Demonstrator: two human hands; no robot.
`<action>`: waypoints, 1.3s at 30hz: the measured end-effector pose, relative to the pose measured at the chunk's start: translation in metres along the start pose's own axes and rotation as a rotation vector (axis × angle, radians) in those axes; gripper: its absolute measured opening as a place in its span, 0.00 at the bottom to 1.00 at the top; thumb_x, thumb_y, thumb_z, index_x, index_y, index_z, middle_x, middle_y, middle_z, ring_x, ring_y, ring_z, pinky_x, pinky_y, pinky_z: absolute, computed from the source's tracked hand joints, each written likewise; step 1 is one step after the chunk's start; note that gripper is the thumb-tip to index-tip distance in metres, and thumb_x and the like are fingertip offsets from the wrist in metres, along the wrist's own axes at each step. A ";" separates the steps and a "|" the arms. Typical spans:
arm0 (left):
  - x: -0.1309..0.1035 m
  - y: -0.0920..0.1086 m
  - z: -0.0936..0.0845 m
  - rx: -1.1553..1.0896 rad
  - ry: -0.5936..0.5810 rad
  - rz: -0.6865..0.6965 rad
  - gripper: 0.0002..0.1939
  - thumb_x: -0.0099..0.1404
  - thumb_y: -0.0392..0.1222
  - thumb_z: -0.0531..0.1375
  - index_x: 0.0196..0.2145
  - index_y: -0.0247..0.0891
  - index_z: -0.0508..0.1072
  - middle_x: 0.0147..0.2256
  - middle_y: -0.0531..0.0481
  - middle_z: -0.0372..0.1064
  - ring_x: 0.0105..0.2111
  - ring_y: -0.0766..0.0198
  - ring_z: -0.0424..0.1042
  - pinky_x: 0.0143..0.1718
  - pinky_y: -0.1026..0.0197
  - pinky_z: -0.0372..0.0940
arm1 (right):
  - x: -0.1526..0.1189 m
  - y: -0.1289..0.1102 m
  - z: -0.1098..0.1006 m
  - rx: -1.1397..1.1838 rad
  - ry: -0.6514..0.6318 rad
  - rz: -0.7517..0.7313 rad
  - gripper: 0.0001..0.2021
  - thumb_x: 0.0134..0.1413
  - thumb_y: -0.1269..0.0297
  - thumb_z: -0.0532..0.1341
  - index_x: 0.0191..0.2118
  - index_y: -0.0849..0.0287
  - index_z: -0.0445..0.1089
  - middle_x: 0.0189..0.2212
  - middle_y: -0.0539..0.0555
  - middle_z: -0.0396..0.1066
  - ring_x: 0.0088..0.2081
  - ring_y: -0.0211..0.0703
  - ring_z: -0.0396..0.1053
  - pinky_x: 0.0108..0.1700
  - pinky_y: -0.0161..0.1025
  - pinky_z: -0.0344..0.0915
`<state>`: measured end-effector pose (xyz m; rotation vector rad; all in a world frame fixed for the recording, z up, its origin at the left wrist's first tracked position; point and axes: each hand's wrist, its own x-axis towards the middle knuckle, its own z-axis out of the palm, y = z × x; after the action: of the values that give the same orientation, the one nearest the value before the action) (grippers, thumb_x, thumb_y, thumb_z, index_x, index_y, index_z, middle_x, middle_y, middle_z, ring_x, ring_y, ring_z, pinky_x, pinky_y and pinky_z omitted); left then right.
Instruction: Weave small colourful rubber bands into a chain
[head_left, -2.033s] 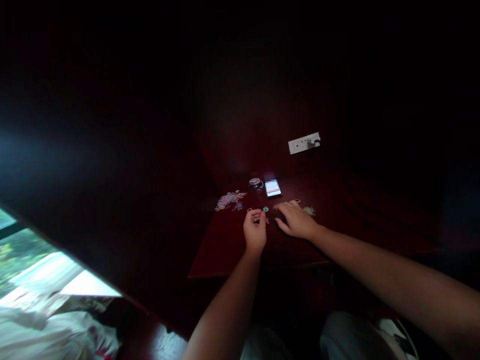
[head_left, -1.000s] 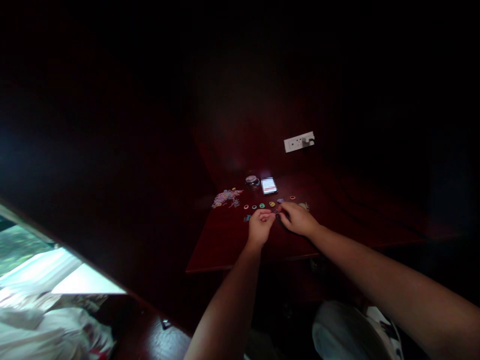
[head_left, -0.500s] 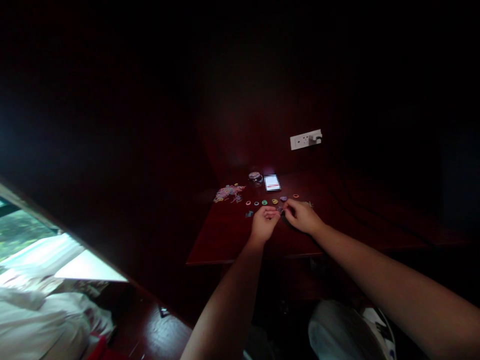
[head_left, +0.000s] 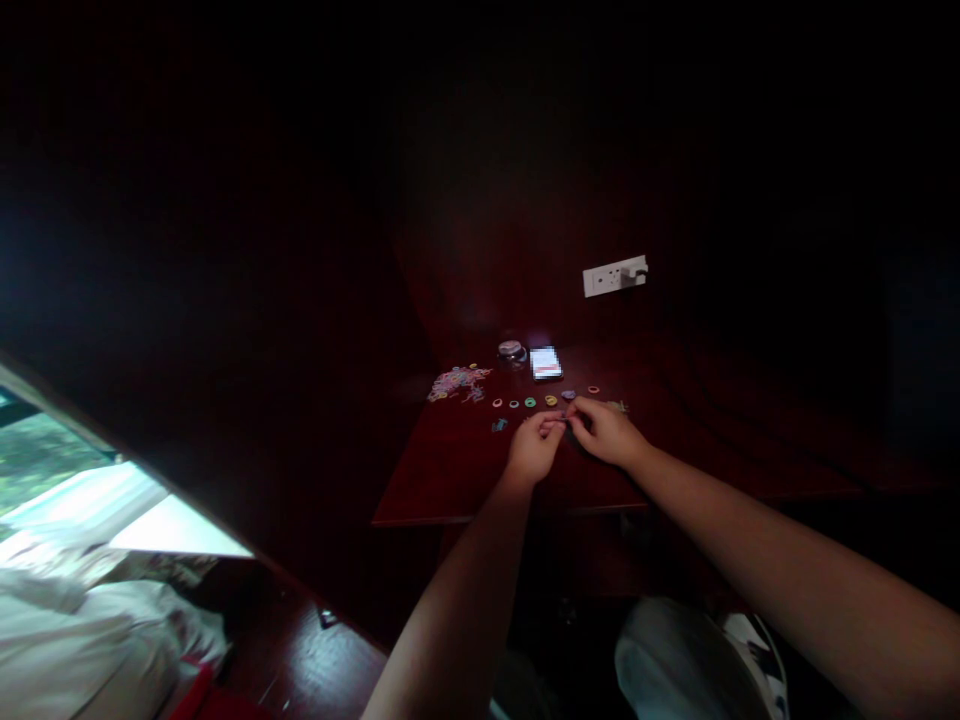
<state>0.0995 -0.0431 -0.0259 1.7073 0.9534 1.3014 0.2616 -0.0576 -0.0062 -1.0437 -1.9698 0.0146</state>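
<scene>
1. The left hand (head_left: pixel 535 448) and right hand (head_left: pixel 606 432) nearly meet at the fingertips; each seems to pinch, thumb to forefinger, one small purplish piece (head_left: pixel 563 416) between them. It is too small and dim to identify.
2. The step in hand looks like fine two-handed fingering of that piece; the next move calls for a light, steady grip from both sets of fingertips.
3. Just beyond the hands runs a row of six rings or ring-like coils, one of each colour, left to right: pinkish (head_left: pixel 497 403), blue (head_left: pixel 514 404), green (head_left: pixel 530 402), yellow (head_left: pixel 551 400), purple (head_left: pixel 568 395) and orange (head_left: pixel 594 389).
4. Left of the left hand is one small blue cluster (head_left: pixel 499 425); behind the right hand's knuckles, one pale greenish cluster (head_left: pixel 618 407), partly hidden.
5. Farther left and beyond sits one multicoloured heap (head_left: pixel 457 382), its pieces too many and blurred to count.
6. Past the row stand one round container (head_left: pixel 511 352) and, to its right, one lit phone (head_left: pixel 546 363), all on the dark red table (head_left: pixel 450 490).
7. Farthest out, beyond the right hand, is one white wall socket (head_left: pixel 604 279) with one plug (head_left: pixel 634 271).
</scene>
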 end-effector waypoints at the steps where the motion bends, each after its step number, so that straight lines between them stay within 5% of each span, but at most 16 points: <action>1: 0.000 0.000 0.000 -0.004 0.000 0.003 0.09 0.59 0.38 0.63 0.39 0.36 0.76 0.36 0.44 0.77 0.34 0.63 0.74 0.41 0.60 0.67 | 0.000 0.000 0.000 0.000 0.002 0.001 0.05 0.53 0.71 0.54 0.32 0.57 0.66 0.28 0.53 0.72 0.30 0.42 0.69 0.35 0.37 0.62; 16: 0.000 0.000 0.001 -0.077 0.025 -0.015 0.06 0.57 0.41 0.64 0.31 0.35 0.74 0.28 0.48 0.74 0.27 0.68 0.70 0.32 0.65 0.64 | -0.001 -0.001 -0.003 0.022 -0.043 -0.030 0.06 0.50 0.69 0.58 0.35 0.57 0.68 0.26 0.50 0.67 0.29 0.41 0.67 0.36 0.37 0.62; 39: -0.003 0.003 -0.002 -0.055 0.041 -0.025 0.04 0.59 0.38 0.61 0.30 0.35 0.74 0.28 0.49 0.73 0.28 0.67 0.70 0.33 0.64 0.64 | -0.001 -0.005 -0.003 0.039 -0.044 -0.030 0.05 0.53 0.71 0.57 0.33 0.56 0.69 0.30 0.52 0.72 0.33 0.42 0.70 0.38 0.37 0.64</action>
<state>0.0972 -0.0466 -0.0240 1.6273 0.9510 1.3390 0.2609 -0.0621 -0.0029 -0.9957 -2.0169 0.0594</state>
